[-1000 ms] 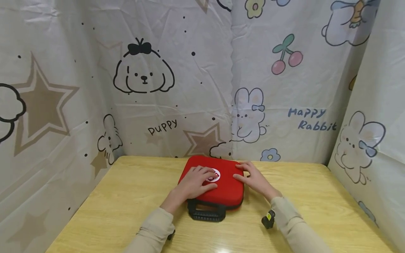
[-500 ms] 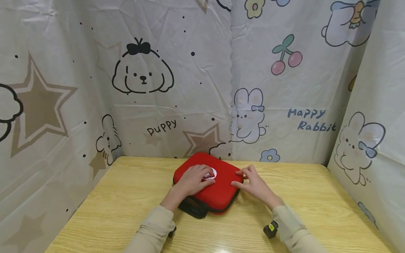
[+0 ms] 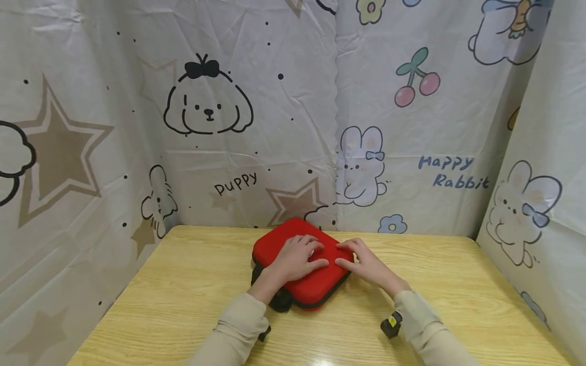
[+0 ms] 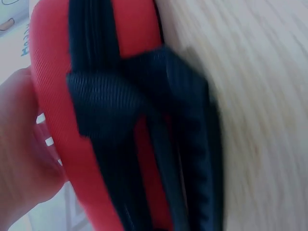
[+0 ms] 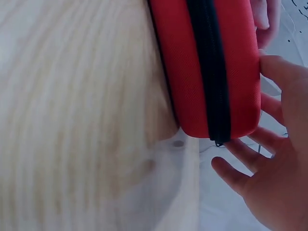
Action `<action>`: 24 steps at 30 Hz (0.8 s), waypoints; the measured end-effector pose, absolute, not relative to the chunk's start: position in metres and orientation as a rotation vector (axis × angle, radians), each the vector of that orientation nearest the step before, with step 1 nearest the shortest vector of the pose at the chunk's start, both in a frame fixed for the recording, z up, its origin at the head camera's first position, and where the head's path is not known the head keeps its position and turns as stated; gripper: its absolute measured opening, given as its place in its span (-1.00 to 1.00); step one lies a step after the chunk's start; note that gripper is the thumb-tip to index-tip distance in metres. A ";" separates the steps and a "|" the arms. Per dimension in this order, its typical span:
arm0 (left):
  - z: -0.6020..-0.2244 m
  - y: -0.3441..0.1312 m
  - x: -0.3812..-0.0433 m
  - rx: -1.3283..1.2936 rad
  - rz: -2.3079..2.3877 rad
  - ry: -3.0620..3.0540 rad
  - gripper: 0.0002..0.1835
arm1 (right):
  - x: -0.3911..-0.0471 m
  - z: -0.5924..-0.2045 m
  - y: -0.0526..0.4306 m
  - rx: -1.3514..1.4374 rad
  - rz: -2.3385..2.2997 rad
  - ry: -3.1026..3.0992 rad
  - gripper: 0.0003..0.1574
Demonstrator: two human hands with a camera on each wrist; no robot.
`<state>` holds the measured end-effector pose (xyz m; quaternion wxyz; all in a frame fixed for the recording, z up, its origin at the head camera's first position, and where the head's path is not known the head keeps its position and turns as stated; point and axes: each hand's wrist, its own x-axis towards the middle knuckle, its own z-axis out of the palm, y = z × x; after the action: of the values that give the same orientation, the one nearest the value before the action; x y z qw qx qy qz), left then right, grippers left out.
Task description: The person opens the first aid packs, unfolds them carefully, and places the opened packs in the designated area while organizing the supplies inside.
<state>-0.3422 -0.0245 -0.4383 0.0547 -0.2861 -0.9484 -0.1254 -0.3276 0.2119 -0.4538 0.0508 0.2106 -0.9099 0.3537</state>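
Note:
A red zippered carrying case (image 3: 280, 243) lies flat on the table, turned at an angle. Its black handle (image 4: 195, 144) points to the front left, partly hidden behind the left wrist in the head view. My left hand (image 3: 296, 258) rests on the lid with fingers loosely bent, covering most of a round white emblem. At the right corner, my right hand (image 3: 366, 262) touches the case with thumb and fingertips on the top. The right wrist view shows its fingers spread beside the black zipper band (image 5: 211, 67).
A light wood-grain table (image 3: 183, 290) carries the case near its far edge. Behind and at both sides hangs a pale curtain (image 3: 293, 112) printed with cartoon animals. A small black device (image 3: 391, 325) sits at the right wrist.
The case has turned clockwise as seen from above, its handle swinging from the front toward the left. My left hand has shifted right across the lid; the right hand stays at the right side.

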 end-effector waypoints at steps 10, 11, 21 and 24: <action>-0.451 -0.010 -0.338 -0.775 -0.318 -2.847 -0.40 | -0.324 -0.461 0.212 0.646 1.095 -2.735 -0.42; -0.451 -0.010 -0.338 -0.778 -0.306 -2.844 -0.40 | -0.325 -0.461 0.215 0.651 1.102 -2.722 -0.45; -0.454 -0.010 -0.338 -0.766 -0.337 -2.844 -0.42 | -0.346 -0.466 0.250 0.565 1.139 -2.729 -0.75; -0.454 -0.011 -0.338 -0.766 -0.353 -2.841 -0.42 | -0.351 -0.469 0.253 0.602 1.124 -2.769 -0.79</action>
<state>-0.3379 -0.0105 -0.4543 0.0887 -0.2574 -0.9549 -0.1187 -0.3506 0.2531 -0.4690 0.0466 0.1972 -0.9073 0.3684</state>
